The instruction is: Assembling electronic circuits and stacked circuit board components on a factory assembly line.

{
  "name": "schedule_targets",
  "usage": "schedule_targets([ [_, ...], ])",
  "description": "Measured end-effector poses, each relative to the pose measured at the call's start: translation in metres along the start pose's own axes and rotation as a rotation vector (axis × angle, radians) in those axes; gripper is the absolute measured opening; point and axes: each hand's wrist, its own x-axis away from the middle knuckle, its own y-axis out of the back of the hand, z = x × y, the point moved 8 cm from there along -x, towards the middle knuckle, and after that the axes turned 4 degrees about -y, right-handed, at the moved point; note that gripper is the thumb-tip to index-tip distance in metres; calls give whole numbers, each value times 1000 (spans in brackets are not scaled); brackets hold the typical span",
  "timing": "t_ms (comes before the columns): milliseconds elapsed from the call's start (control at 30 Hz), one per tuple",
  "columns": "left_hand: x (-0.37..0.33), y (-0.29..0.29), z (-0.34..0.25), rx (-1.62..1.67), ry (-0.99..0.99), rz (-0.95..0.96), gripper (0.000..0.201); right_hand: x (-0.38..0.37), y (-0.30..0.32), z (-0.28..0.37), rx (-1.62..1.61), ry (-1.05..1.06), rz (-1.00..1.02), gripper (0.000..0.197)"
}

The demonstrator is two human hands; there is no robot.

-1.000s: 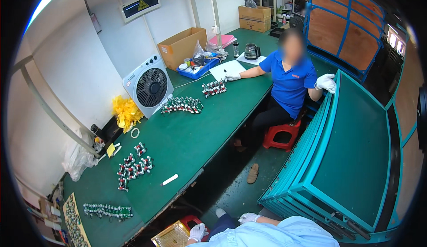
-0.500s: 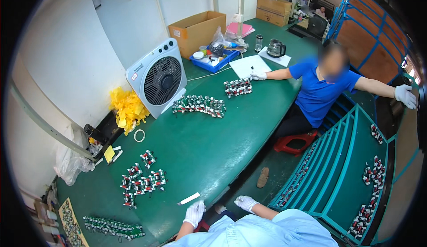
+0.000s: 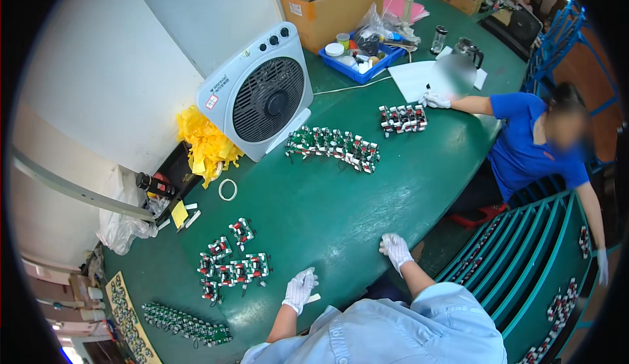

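My left hand (image 3: pixel 300 289), in a white glove, is over the near edge of the green table (image 3: pixel 327 233), its fingers loosely apart and holding nothing visible. Partly hidden beside it lies a small white strip (image 3: pixel 314 298). My right hand (image 3: pixel 396 251), gloved too, hangs over the table edge further right, fingers apart, nothing in it. Left of my left hand stands a group of small circuit-board assemblies (image 3: pixel 236 269) with red, white and black parts. Closer to me, on the left, is a row of green boards (image 3: pixel 187 325).
A grey box fan (image 3: pixel 262 95) stands behind a curved row of assemblies (image 3: pixel 334 146). A co-worker in blue (image 3: pixel 524 134) has one gloved hand by white paper (image 3: pixel 413 79), the other over a teal rack (image 3: pixel 524 252). Yellow strips (image 3: pixel 203 144) and a blue tray (image 3: pixel 360 69) are further back.
My view has shifted, and both my hands now reach further over the table. My right hand has risen from beside the table to its edge. The co-worker's outstretched arm has lowered toward the rack.
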Motion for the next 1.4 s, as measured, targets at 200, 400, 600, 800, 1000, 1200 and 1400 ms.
schedule_targets([
  [200, -63, -3, -58, 85, 36, -79, 53, -122, 4, 79, 236, 290, -97, 53],
  [400, -146, -14, -139, -57, 0, -59, 47, -141, -19, 154, -254, 152, -135, 67],
  [600, -219, 14, -221, -58, -240, -280, 39, -160, -32, 162, -143, 257, -56, 64],
  [800, -285, 15, -268, -261, -17, -111, 40, -171, -33, 150, -326, 180, 110, 54],
  [1000, -316, 1, -280, -845, -120, -147, 41, -166, -34, 159, -274, 124, 82, 58],
  [1200, -337, -41, -262, -886, -140, -1, 40, -162, -34, 166, -250, 121, 29, 60],
  [1400, -361, -72, -250, -1389, -306, 365, 35, -158, -39, 170, -400, 82, -50, 53],
])
